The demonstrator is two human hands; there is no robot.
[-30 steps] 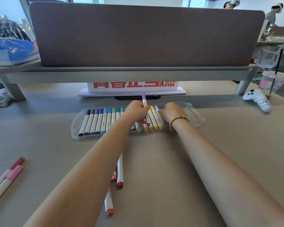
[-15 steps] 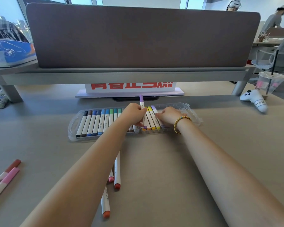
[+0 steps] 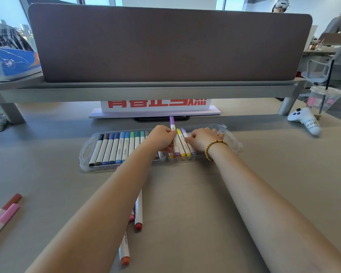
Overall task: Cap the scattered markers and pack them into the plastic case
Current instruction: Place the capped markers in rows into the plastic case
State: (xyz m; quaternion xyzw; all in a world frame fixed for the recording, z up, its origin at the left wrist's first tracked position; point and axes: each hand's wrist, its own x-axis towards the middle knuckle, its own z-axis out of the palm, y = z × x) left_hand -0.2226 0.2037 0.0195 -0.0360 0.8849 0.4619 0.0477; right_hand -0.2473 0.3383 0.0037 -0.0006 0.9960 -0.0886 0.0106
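Note:
A clear plastic case point(image 3: 85, 152) lies across the desk, holding a row of capped markers point(image 3: 114, 146) from black through blues to greens, then yellows and purples. My left hand point(image 3: 161, 137) grips a purple-capped marker point(image 3: 172, 123), tilted up with its lower end among the packed ones. My right hand point(image 3: 202, 137), with a bead bracelet, rests fingertips on the markers at the case's right part. Loose markers lie near me: red-orange ones point(image 3: 138, 213) point(image 3: 124, 249) partly under my left forearm, a brown marker point(image 3: 10, 202) and a pink marker point(image 3: 3, 220) at the left.
A desk divider on a raised shelf point(image 3: 165, 89) stands behind the case, with a red-lettered white box point(image 3: 156, 104) under it. A white game controller point(image 3: 305, 120) and a lidded plastic cup point(image 3: 323, 97) sit at the right. A blue bag point(image 3: 10, 62) rests on the shelf's left.
The purple marker in my left hand has sunk lower into the case's row. My right hand stays pressed on the neighbouring markers.

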